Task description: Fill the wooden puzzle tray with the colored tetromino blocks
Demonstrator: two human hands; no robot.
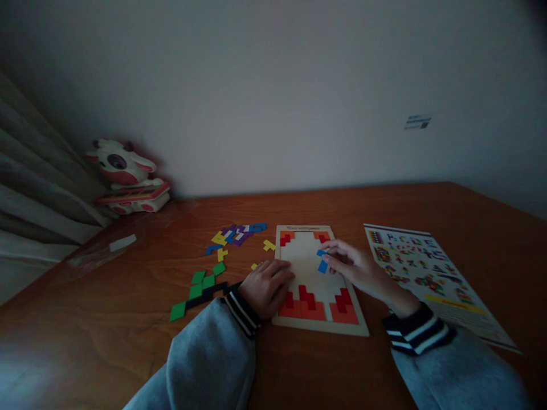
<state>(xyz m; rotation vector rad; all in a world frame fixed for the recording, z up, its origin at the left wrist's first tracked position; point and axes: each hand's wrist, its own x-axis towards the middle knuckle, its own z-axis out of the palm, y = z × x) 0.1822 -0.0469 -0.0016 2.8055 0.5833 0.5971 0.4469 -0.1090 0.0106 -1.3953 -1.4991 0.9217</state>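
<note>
A pale puzzle board lies on the table, with red pieces and orange pieces along its bottom and in its upper corners. Over the board's right part, my right hand pinches a blue piece between thumb and fingers. My left hand rests on the board's left edge, fingers bent and close together; whether anything is under them is hidden. Left of the board lie green pieces, black pieces, yellow pieces and purple pieces.
A printed pattern sheet lies right of the board. At the back left stands a toy cow with a keyboard, beside a curtain. A white strip is on the wooden table, and a wall rises behind.
</note>
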